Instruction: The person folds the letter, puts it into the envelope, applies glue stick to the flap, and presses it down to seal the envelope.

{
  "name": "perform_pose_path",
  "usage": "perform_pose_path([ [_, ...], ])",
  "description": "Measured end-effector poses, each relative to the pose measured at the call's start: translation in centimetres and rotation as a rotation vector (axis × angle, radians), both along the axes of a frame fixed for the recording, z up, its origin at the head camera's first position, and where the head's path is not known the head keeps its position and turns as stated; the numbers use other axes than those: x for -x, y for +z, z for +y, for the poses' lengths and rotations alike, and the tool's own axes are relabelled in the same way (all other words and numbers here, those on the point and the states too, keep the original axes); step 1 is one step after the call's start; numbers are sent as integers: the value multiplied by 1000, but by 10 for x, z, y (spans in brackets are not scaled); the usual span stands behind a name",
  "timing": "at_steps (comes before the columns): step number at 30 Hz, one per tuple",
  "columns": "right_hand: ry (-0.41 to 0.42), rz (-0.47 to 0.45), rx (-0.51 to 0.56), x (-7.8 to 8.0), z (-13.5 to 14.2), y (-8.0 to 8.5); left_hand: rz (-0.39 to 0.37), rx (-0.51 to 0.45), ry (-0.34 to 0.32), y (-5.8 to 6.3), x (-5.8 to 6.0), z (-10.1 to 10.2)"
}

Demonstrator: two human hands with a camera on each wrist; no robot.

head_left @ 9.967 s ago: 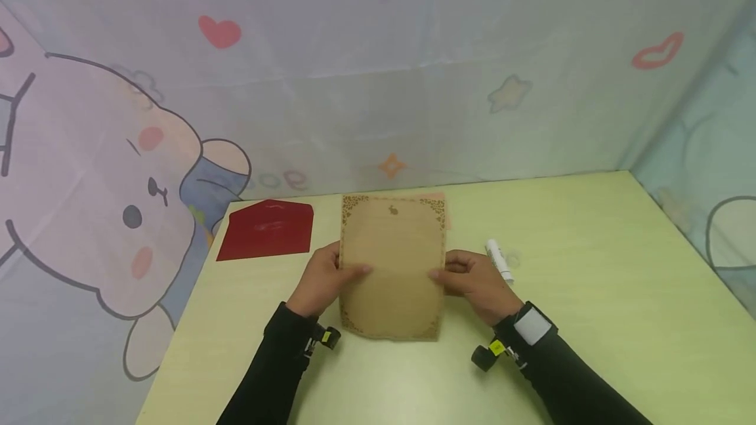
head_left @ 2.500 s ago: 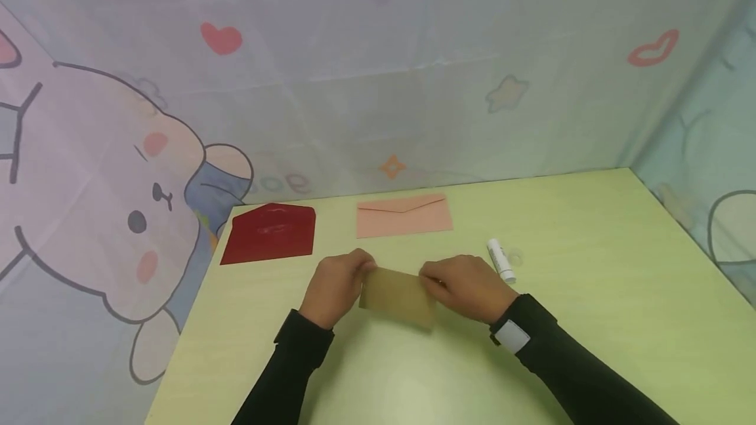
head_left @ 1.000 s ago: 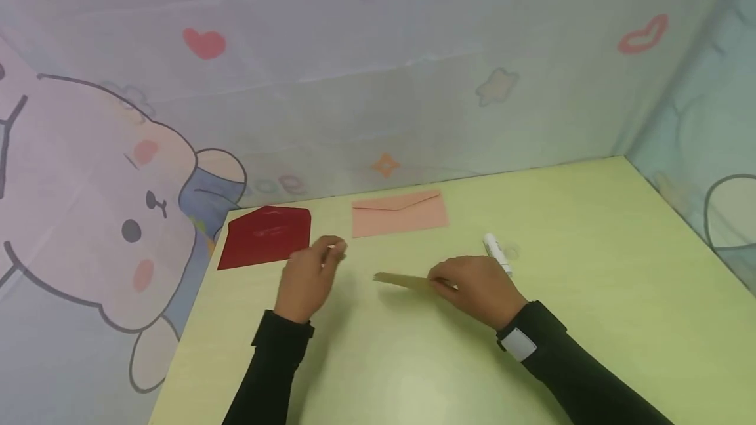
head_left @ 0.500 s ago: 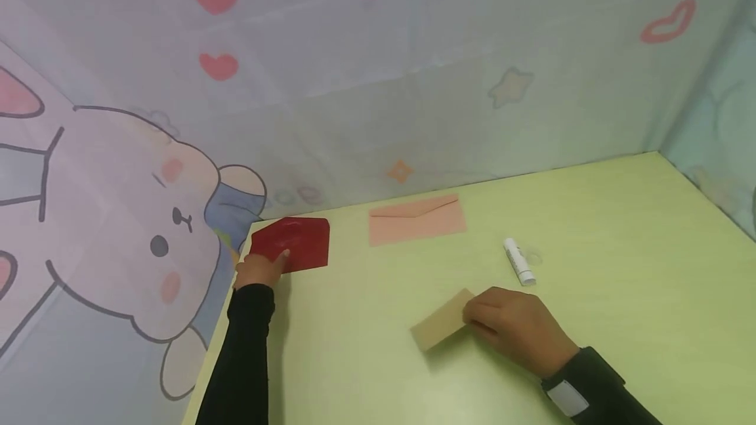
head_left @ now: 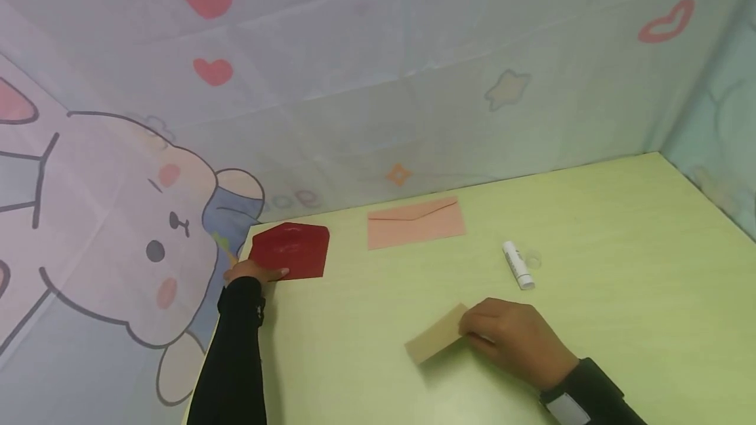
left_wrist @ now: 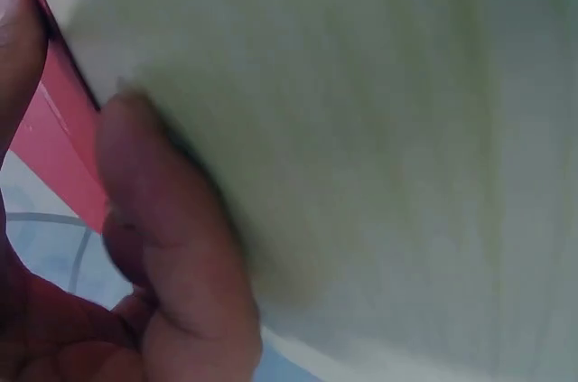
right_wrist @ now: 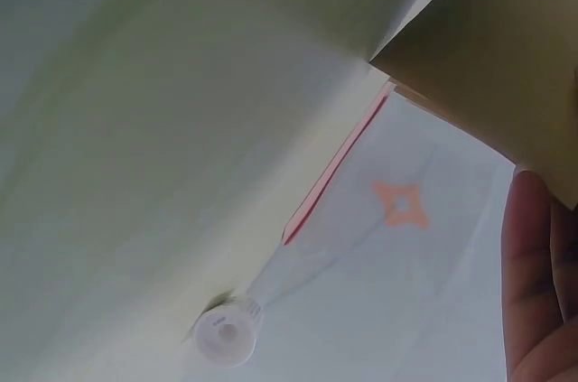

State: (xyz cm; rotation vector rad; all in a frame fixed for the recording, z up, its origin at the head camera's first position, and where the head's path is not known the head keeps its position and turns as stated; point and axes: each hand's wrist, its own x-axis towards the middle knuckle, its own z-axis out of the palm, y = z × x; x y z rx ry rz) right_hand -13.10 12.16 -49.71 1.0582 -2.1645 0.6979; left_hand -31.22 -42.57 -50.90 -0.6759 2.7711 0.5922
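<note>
My left hand point(head_left: 251, 272) is at the near left corner of a red envelope point(head_left: 292, 251), its thumb over the paper. In the left wrist view the envelope point(left_wrist: 63, 129) lies between thumb and curled fingers, at the table's edge. My right hand point(head_left: 520, 340) pinches one end of a folded sheet of tan letter paper point(head_left: 434, 336), held tilted over the table with a shadow below. The folded layers of this letter paper point(right_wrist: 497, 57) show in the right wrist view. The red envelope's flap is raised, pointing away from me.
A pink envelope point(head_left: 416, 223) lies near the back edge of the pale yellow table point(head_left: 620, 267). Right of it lies a white glue stick point(head_left: 518, 265), beside a small clear round piece point(head_left: 534, 258). A printed cloth backdrop point(head_left: 366, 84) rises behind the table.
The letter paper, spread open in both hands at first, has been folded small. My left hand let go of it and moved left to the red envelope; my right hand keeps it.
</note>
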Motion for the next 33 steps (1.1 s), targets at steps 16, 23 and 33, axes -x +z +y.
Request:
perform_pose_path([
  [16, 15, 9, 11, 10, -15, -3, 94, -141, 196, 28, -25, 9],
  [23, 34, 26, 19, 16, -17, -5, 392, -501, 228, 27, -28, 15],
  [33, 27, -99, 85, 21, -10, 10, 661, -936, 21, 82, -67, 101],
])
